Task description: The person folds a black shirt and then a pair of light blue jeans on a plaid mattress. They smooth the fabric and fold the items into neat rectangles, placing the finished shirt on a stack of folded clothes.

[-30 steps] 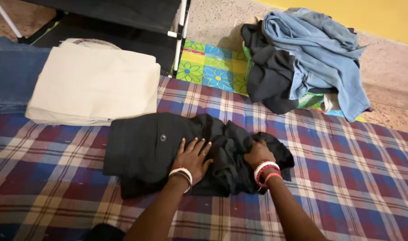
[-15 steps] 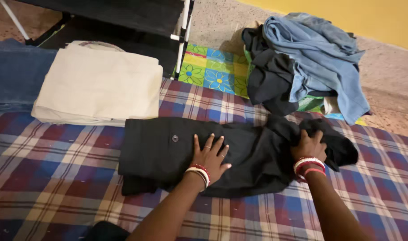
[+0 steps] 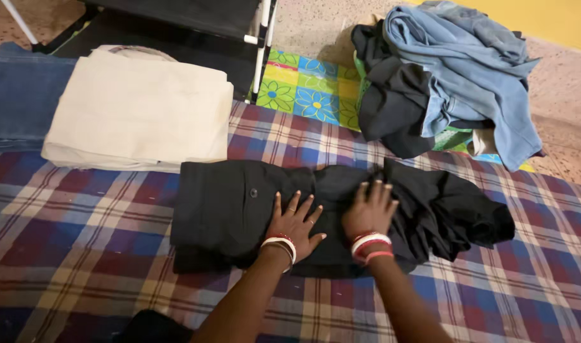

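A black garment (image 3: 227, 203) with a small button lies across the plaid blanket (image 3: 81, 254), its left part folded flat and its right end (image 3: 456, 209) bunched up. My left hand (image 3: 295, 219) rests flat on the garment's middle, fingers spread. My right hand (image 3: 369, 209) presses flat on the cloth just to the right of it, fingers apart. Both wrists wear red and white bangles. Neither hand grips the cloth.
A folded cream cloth (image 3: 141, 108) lies at the back left, beside folded blue denim (image 3: 14, 95). A heap of blue and black clothes (image 3: 443, 76) sits at the back right on a flowered mat (image 3: 306, 89). A black shelf frame (image 3: 195, 19) stands behind.
My right hand pulled the garment's bunched end out to the right, then let go and came back left to press flat beside my left hand. The left hand stayed on the cloth.
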